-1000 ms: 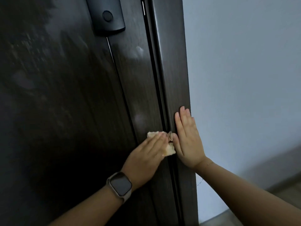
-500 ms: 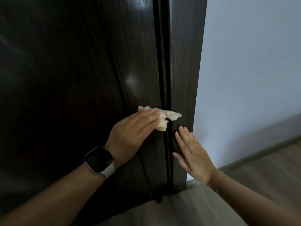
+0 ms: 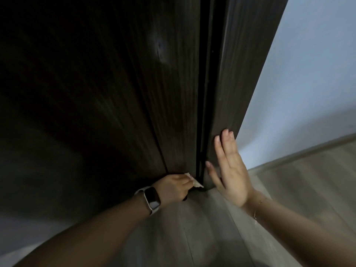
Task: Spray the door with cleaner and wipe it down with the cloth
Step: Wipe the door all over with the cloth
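Cloth [image 3: 196,182], crumpled, on woodgrain door [image 3: 119,89]

So the left hand [image 3: 174,186] slid the small cream cloth [image 3: 195,182] down the dark wood-grain door [image 3: 115,93], from about mid-height right to its bottom corner at the grey wood-look floor [image 3: 212,228]. The open right hand [image 3: 230,170] dropped along the door's frame too.
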`<control>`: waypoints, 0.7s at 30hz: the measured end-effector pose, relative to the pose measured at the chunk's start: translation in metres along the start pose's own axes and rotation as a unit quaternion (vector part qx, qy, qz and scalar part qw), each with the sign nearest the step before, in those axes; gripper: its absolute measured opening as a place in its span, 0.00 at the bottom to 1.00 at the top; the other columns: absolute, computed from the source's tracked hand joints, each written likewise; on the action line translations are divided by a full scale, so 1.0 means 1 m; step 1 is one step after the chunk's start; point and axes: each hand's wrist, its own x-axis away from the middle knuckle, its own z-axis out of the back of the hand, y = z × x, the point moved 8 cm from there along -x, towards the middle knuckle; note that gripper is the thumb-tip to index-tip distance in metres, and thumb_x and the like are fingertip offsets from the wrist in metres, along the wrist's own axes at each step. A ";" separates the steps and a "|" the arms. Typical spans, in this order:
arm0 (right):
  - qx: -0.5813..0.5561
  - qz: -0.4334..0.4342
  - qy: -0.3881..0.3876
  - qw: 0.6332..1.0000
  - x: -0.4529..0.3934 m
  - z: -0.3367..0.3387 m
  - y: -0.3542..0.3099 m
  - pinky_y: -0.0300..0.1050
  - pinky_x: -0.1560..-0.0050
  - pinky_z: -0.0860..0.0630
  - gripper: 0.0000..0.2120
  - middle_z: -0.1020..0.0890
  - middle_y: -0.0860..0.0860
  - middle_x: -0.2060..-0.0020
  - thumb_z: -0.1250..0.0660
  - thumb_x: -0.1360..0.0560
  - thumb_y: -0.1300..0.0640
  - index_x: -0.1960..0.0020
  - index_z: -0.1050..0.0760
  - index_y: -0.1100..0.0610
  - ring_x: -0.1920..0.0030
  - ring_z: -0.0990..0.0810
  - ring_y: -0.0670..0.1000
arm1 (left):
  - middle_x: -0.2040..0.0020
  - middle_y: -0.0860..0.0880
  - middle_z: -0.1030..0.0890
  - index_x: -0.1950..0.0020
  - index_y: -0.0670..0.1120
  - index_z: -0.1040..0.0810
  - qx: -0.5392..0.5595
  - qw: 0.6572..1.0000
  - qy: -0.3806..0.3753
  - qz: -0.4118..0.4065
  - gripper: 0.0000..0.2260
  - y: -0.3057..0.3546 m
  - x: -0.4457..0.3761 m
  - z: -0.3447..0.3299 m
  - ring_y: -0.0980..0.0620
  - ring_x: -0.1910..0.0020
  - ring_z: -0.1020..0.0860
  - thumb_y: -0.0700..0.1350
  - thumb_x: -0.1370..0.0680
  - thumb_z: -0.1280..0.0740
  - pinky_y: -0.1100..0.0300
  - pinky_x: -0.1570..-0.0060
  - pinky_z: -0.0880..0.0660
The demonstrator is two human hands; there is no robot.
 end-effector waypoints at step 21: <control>-0.024 -0.008 -0.005 1.000 -0.006 -0.002 -0.003 0.54 0.23 0.54 0.40 0.65 0.48 0.23 0.39 0.21 0.59 0.22 0.65 0.53 0.22 0.61 0.55 | 0.40 0.41 0.19 0.40 0.36 0.19 0.050 0.988 0.077 0.125 0.11 -0.037 -0.014 0.080 0.45 0.38 0.21 0.33 0.21 0.36 0.54 0.32 0.30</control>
